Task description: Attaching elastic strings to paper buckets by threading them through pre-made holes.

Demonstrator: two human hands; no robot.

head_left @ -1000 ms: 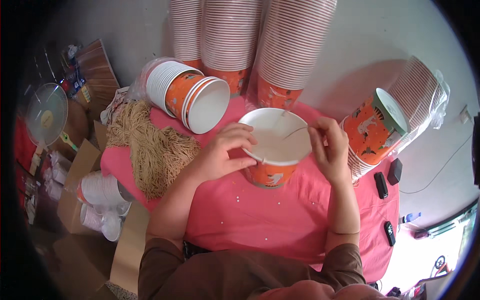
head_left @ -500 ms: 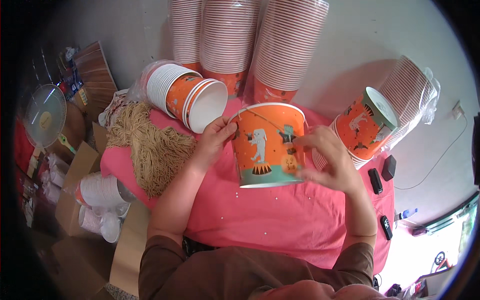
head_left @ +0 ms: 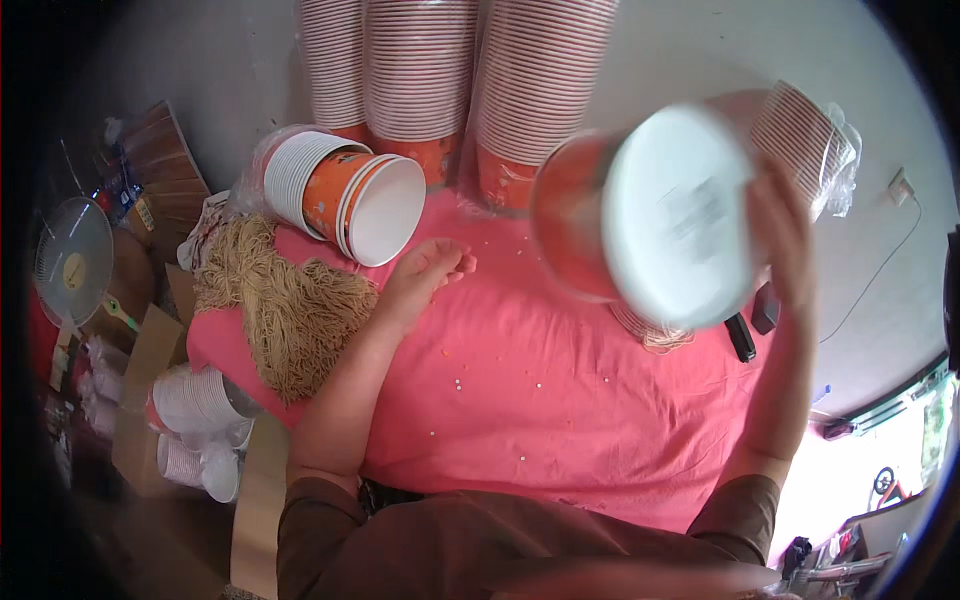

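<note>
My right hand (head_left: 785, 230), blurred by motion, grips an orange paper bucket (head_left: 575, 225) at the right. The bucket is tipped so that its round white bottom faces me, and its open end points away to the left. My left hand (head_left: 430, 270) holds nothing that I can see, with its fingers curled in above the pink cloth, close to the mouth of a lying stack of paper buckets (head_left: 330, 195). Cord loops (head_left: 655, 335) show beneath the held bucket. What lies behind that bucket is hidden.
Tall plastic-wrapped bucket stacks (head_left: 420, 80) stand along the wall, and another wrapped stack (head_left: 795, 130) leans at the right. A bundle of tan cords (head_left: 285, 300) hangs over the left of the pink cloth (head_left: 480, 420). A cardboard box (head_left: 265, 500) and a black object (head_left: 740, 338) flank the table.
The bucket has swung right and tipped from upright to bottom-toward-me, carried by my right hand. My left hand has let go of its rim and stays at the left.
</note>
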